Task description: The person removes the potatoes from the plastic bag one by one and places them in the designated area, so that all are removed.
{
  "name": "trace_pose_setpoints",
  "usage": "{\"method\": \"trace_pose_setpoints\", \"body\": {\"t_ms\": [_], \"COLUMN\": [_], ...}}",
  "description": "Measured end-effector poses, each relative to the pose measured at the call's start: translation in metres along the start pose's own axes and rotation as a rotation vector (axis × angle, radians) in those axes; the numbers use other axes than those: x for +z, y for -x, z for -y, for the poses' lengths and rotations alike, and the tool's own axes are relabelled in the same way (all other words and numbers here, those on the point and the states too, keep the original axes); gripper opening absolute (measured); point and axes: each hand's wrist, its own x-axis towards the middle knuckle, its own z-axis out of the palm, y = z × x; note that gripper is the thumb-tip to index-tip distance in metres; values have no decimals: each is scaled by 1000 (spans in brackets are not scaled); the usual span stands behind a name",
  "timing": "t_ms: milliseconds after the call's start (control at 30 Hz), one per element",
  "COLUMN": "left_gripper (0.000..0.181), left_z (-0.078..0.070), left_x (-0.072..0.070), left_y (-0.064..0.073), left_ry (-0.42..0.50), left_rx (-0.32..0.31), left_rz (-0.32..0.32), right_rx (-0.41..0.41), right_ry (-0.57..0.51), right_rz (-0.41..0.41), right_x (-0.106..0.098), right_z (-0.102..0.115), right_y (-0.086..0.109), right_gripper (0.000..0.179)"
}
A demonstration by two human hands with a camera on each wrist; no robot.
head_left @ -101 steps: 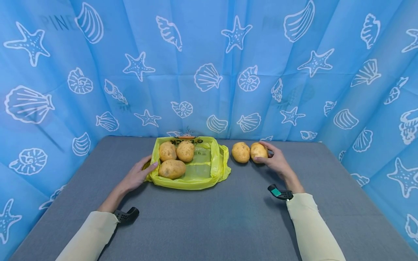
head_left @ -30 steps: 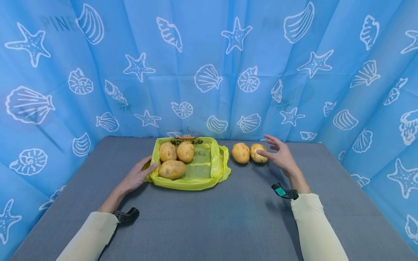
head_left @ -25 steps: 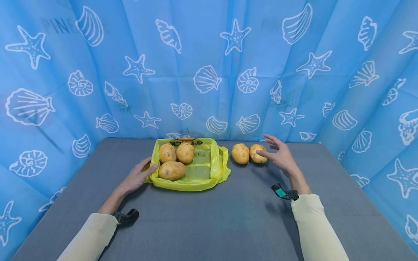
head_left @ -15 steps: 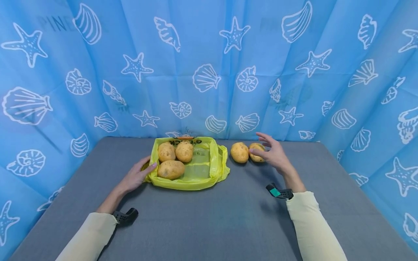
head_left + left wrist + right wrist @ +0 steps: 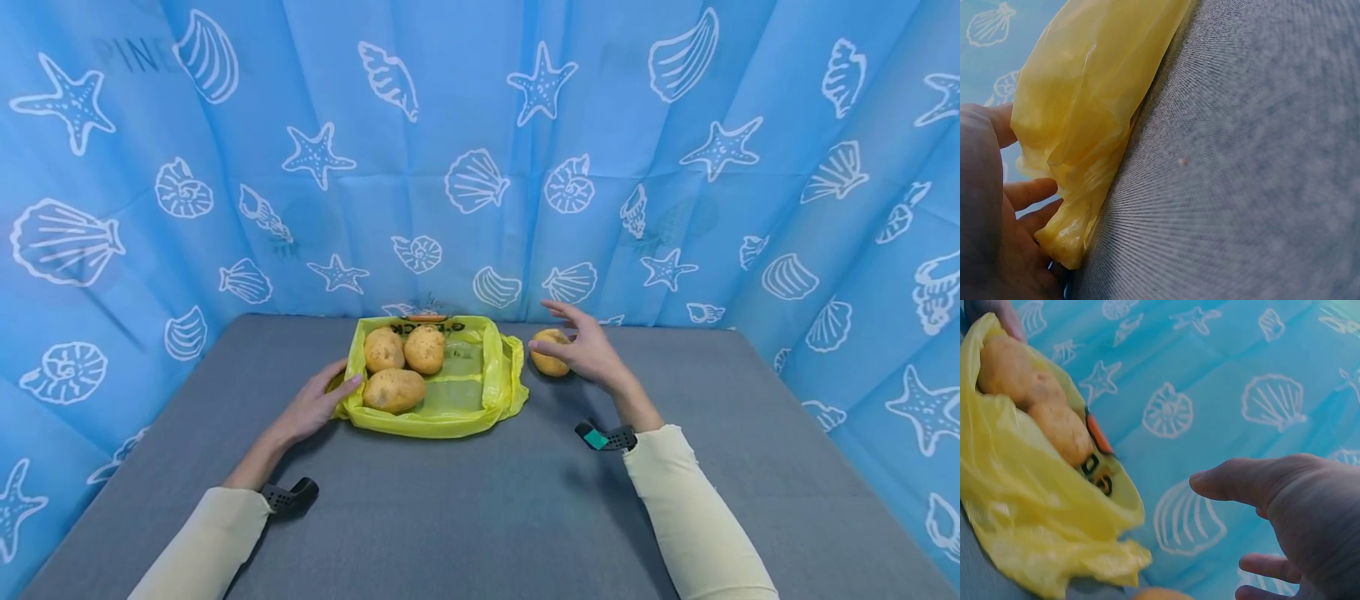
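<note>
A yellow-green plastic bag (image 5: pixel 427 423) lies with its mouth upward, rim folded out, and 3 potatoes inside it: a left one (image 5: pixel 385 348), a rounder one (image 5: pixel 424 348) and a long one (image 5: pixel 394 391). My left hand (image 5: pixel 311 407) holds the bag's left end, thumb over the rim and fingers against the outside, as the left wrist view shows too. To the bag's right, a potato (image 5: pixel 551 350) rests on the table. My right hand (image 5: pixel 595 348) hovers at its right side, thumb and fingers spread around it. The other loose potato is hidden behind this hand.
A grey cloth-covered table (image 5: pixel 480 517) spreads out in front. Behind and on both sides hangs a blue curtain (image 5: pixel 480 242) with white shell and starfish prints. Each wrist carries a black camera band, such as the right one (image 5: pixel 609 437).
My right hand has let go of the right-hand loose potato, lifted off it, then moved left to the other one. The left hand and the bag have stayed in place.
</note>
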Motion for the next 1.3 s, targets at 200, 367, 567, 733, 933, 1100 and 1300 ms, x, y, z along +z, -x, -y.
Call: {"method": "trace_pose_setpoints", "body": {"t_ms": [200, 367, 567, 733, 933, 1100, 1300], "left_gripper": [67, 67, 67, 68, 68, 69, 70], "left_z": [2, 2, 1, 0, 0, 1, 0], "left_x": [-1, -1, 0, 0, 0, 0, 0], "left_y": [0, 1, 1, 1, 1, 1, 0], "left_ry": [1, -4, 1, 9, 9, -5, -22], "left_rx": [5, 3, 4, -5, -12, -22, -22], "left_rz": [-3, -6, -2, 1, 1, 0, -2], "right_rx": [-30, -86, -79, -54, -13, 24, 14], "right_ry": [-13, -36, -105, -115, -173, -190, -155], "right_rz": [34, 70, 136, 177, 208, 205, 192], "right_x": [21, 41, 66, 86, 109, 127, 142], "right_z": [18, 31, 39, 45, 41, 37, 37], "right_y": [-12, -23, -38, -49, -60, -66, -70], "right_gripper": [73, 72, 69, 69, 68, 66, 66]}}
